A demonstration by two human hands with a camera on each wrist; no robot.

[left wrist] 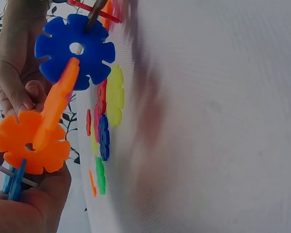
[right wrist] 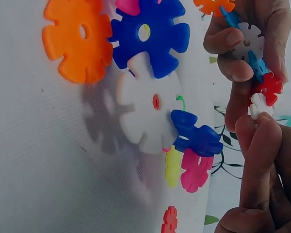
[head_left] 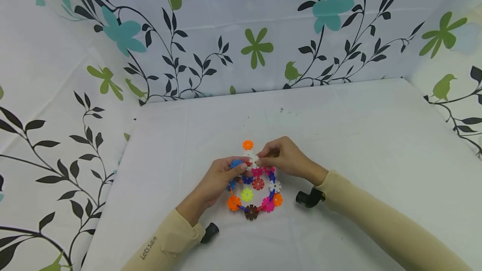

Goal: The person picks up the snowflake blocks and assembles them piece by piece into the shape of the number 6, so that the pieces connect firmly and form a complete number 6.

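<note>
Flower-shaped plastic discs are linked into a ring between both hands. My left hand (head_left: 222, 177) grips the ring's left upper part, around a blue disc (head_left: 236, 163) and a red disc (right wrist: 270, 87). With thumb and finger, my right hand (head_left: 288, 158) pinches a white disc (right wrist: 261, 107) beside the red one. Down the left side hang an orange disc (left wrist: 33, 141) and a dark blue disc (left wrist: 75, 51). A brown disc (head_left: 251, 212) is at the ring's near end. On the right side are a white disc (head_left: 275, 186) and a pink disc (head_left: 268, 205). Fingers hide part of the join.
Loose discs lie on the white table (head_left: 339, 137), among them a yellow disc (head_left: 247, 194), a red disc (head_left: 257, 183) and an orange disc (head_left: 247, 144). Black wrist-camera mounts (head_left: 310, 198) jut below both sleeves. A patterned cloth (head_left: 226, 32) hangs behind the table.
</note>
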